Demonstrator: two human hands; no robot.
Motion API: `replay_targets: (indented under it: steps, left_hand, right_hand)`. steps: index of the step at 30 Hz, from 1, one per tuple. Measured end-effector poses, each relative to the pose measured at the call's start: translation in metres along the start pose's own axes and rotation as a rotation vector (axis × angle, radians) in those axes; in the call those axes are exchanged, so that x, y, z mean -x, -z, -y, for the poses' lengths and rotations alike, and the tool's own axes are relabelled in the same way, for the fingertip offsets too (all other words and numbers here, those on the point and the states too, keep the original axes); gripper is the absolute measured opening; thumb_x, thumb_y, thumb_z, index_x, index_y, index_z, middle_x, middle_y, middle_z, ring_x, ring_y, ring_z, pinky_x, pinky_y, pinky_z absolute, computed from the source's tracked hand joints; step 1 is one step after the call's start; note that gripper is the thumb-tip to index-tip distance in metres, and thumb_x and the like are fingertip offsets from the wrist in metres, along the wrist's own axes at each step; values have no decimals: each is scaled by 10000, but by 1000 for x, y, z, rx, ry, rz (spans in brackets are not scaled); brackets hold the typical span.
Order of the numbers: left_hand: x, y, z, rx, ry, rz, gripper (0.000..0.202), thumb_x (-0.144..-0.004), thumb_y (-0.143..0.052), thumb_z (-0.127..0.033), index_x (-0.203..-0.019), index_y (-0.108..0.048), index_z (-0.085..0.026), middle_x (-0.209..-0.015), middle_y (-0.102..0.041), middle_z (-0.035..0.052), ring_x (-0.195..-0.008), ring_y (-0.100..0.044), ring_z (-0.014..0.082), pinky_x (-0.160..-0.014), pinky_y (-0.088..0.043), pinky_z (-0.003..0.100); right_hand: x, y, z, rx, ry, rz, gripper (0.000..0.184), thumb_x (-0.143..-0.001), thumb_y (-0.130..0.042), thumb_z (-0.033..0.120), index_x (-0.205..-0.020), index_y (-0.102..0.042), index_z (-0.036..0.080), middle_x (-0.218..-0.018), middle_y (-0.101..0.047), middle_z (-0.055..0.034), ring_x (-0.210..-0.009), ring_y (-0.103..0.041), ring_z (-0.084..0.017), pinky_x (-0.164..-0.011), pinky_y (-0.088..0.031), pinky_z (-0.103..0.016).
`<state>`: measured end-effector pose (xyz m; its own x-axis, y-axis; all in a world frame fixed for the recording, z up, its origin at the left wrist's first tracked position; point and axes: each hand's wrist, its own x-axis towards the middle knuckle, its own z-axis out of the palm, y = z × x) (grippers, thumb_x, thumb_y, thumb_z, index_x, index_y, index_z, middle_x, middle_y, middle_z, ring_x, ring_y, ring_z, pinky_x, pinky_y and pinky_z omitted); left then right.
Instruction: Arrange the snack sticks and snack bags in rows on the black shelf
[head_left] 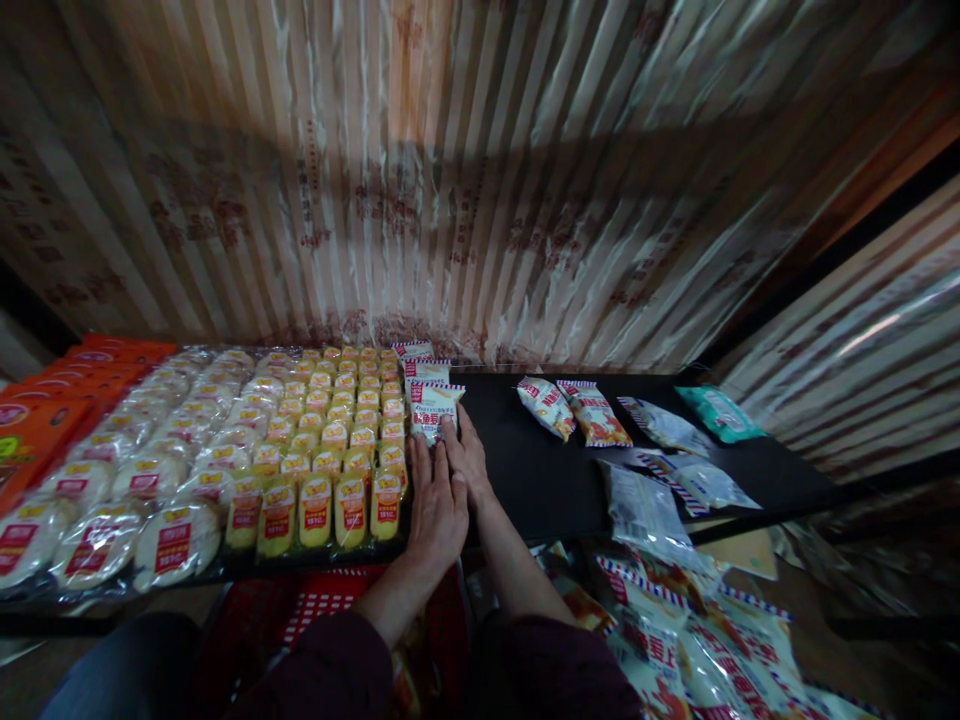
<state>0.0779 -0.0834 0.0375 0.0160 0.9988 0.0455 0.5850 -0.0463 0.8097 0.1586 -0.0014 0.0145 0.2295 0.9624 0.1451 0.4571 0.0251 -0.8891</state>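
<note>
Three white snack packets with red print and striped edges stand in a short file beside the yellow cakes. My left hand point(437, 505) lies at the lower edge of the front snack packet point(435, 402), fingers stretched forward against it. Along that packet's right side is my right hand point(466, 455), its thumb on the printed face and its fingers at the edge. The two hands touch each other. Just to their left, rows of wrapped yellow cakes point(351, 510) stand on the black shelf point(517, 490).
Round white wrapped cakes point(176, 540) and orange packs point(37, 425) fill the shelf's left side. Loose snack packets point(596, 412) and a teal packet point(721, 413) lie to the right. Below are a red basket point(322, 600) and a heap of packets point(675, 640). Corrugated sheeting point(420, 200) rises behind.
</note>
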Motion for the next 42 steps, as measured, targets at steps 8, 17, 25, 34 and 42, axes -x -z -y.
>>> replay_targets:
  steps: [8, 17, 25, 34, 42]
  left_hand:
    - [23, -8, 4, 21, -100, -33, 560, -899, -299, -303, -1401, -339, -59, -1559, -81, 133, -1431, -3, 226, -1174, -82, 401]
    - [60, -8, 9, 5, -61, 93, 572, -906, -249, -329, -1354, -399, -5, -1486, -314, 183, -1398, -240, 246, -1154, -216, 425]
    - [98, 1, 28, 61, -119, 156, 595, -908, -212, -373, -1323, -447, -17, -1427, -414, 191, -1347, -353, 228, -1144, -250, 427]
    - [145, 36, 65, 79, -98, 416, 544, -915, -209, -420, -1249, -543, -149, -1325, -546, 118, -1259, -457, 198, -1108, -291, 370]
    - [160, 74, 150, -347, 142, 812, 329, -837, -455, -357, -1041, -652, -193, -1072, -697, 34, -943, -630, 177, -827, -461, 263]
  right_hand:
    - [21, 12, 1, 64, -71, -32, 692, -854, -352, 540, -1365, -414, 78, -1412, -439, -168, -1318, -397, -258, -1102, -293, -405]
    - [60, 20, -14, 87, -58, -102, 508, -819, -443, 384, -1220, -558, 95, -1236, -600, -159, -1128, -572, -233, -992, -430, -384]
    - [107, 21, -15, 161, 140, -141, 296, -829, -424, 246, -900, -699, 164, -1091, -666, -110, -1017, -614, -196, -948, -459, -356]
    - [176, 8, -3, 219, 274, -145, 293, -854, -406, 196, -927, -687, 161, -1104, -644, -128, -1069, -573, -204, -970, -446, -378]
    - [254, -52, -32, 469, -83, 601, 290, -810, -421, 113, -956, -668, 152, -1040, -677, -127, -1027, -612, -203, -902, -454, -308]
